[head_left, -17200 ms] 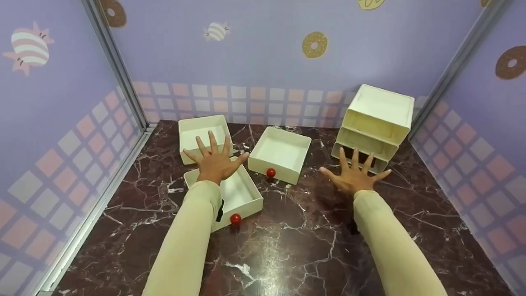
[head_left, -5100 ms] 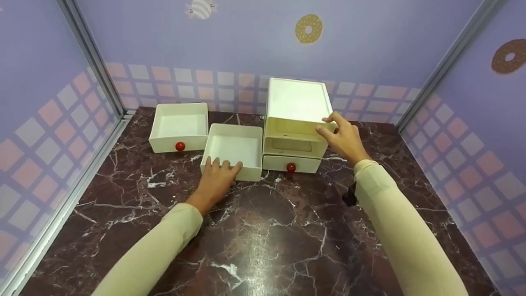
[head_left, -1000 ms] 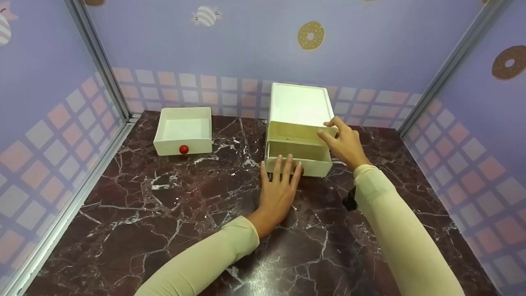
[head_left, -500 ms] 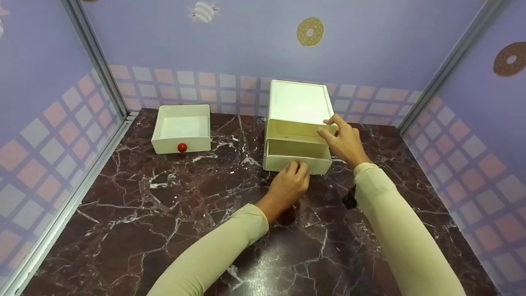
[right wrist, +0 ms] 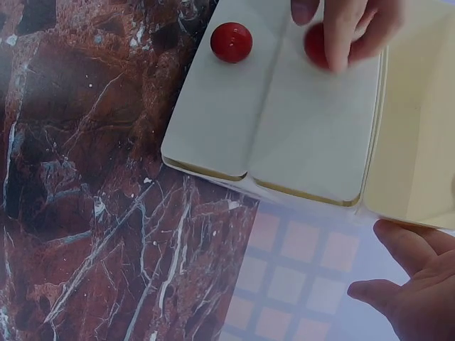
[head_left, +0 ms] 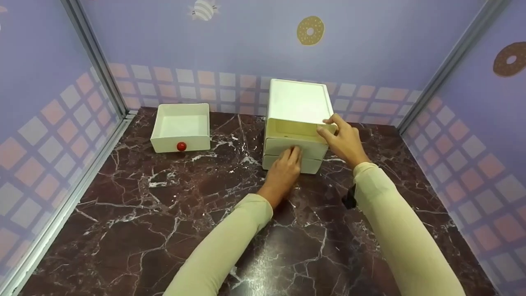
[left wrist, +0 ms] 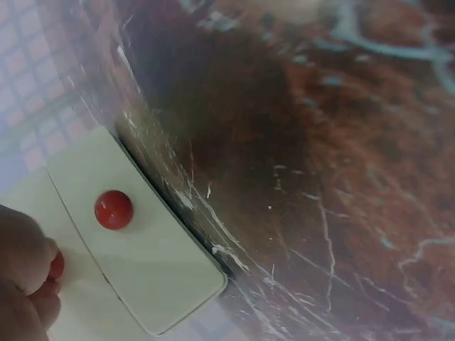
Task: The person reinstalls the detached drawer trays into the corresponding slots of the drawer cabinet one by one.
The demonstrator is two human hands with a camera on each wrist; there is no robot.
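Observation:
A white three-tier cabinet [head_left: 302,100] stands at the back of the marbled surface. My left hand [head_left: 283,172] is at the middle drawer [head_left: 276,144], thumb and fingers around its red knob [left wrist: 57,267]. This drawer sits in the cabinet, just above the bottom drawer [left wrist: 153,249], whose own red knob [right wrist: 231,42] shows in both wrist views. Above them the top slot [head_left: 296,128] is bare. My right hand [head_left: 347,144] grips the cabinet's upper right front corner, thumb at the slot's opening, other fingers along the outer side. A loose white drawer [head_left: 164,145] rests at the left.
The loose drawer's red knob [head_left: 181,146] faces the front. Patterned purple walls [head_left: 246,49] enclose the back and both sides, with metal strips [head_left: 96,61] at the corners. Dark marbled surface [head_left: 135,222] stretches in front of the cabinet.
Earlier, loose drawers lay about; two are now in the cabinet. In the last second my left hand has taken the middle drawer's knob and the drawer has slid inward. The right hand has stayed put.

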